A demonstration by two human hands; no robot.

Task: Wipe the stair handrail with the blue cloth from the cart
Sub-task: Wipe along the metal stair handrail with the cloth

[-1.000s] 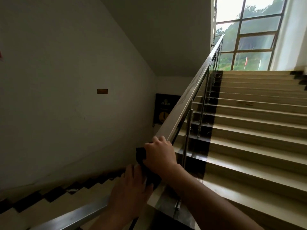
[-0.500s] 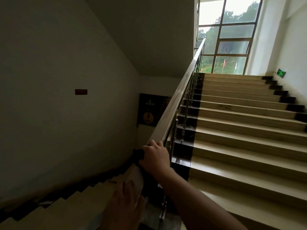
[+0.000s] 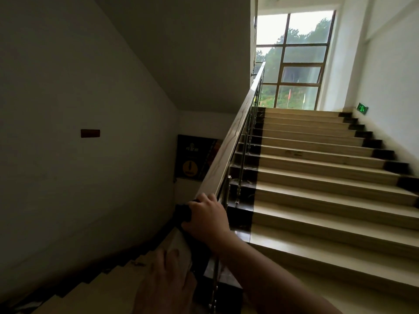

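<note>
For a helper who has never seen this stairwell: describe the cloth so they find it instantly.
Follow the pale handrail down from the tall window to the right hand gripping its lower part. The cloth is the bunched wad poking out leftward from under that hand, looking nearly black in this light against the light rail.

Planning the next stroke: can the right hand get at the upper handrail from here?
Probably yes. The right hand grips the cloth low on the handrail; the rail above runs bare toward the window, and the left hand lies below, out of the way.
</note>
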